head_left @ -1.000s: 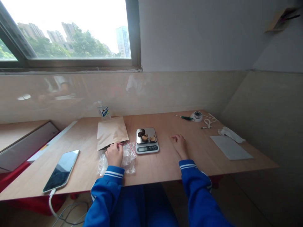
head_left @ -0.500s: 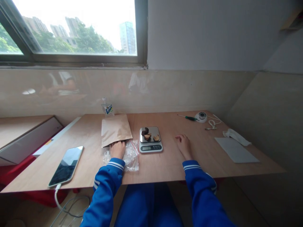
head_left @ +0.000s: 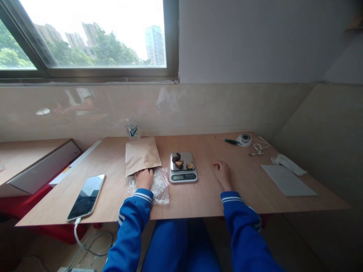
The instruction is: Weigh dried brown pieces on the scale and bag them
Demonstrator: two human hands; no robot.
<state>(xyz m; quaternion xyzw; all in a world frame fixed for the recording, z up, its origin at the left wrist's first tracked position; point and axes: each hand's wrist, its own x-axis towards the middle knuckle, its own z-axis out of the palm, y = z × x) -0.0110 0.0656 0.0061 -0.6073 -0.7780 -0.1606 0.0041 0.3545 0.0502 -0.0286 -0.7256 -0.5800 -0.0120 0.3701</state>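
My left hand [head_left: 145, 178] is at the mouth of a brown paper bag [head_left: 143, 153], with its fingertips hidden under the bag's front edge. A clear zip bag [head_left: 161, 189] lies crumpled beneath and beside that hand. Right of it stands a kitchen scale [head_left: 183, 177] with a steel plate. Several dark brown, shell-like pieces [head_left: 178, 164] and a paler piece [head_left: 190, 165] rest on the plate. My right hand [head_left: 223, 174] lies on the table to the right of the scale, its fingers curled loosely together and nothing visible in them.
A phone [head_left: 86, 197] with a white cable lies at left. Behind the paper bag stands a plastic bottle [head_left: 132, 130]. Toward the back right are a screwdriver [head_left: 231, 141], a white dome camera [head_left: 244, 139] and its cable. A grey sheet [head_left: 286, 181] and white tissue [head_left: 288, 165] lie farther right.
The whole view has shifted slightly, so things appear a little farther right. Both hands keep their places on the table, and the pieces on the scale look the same.
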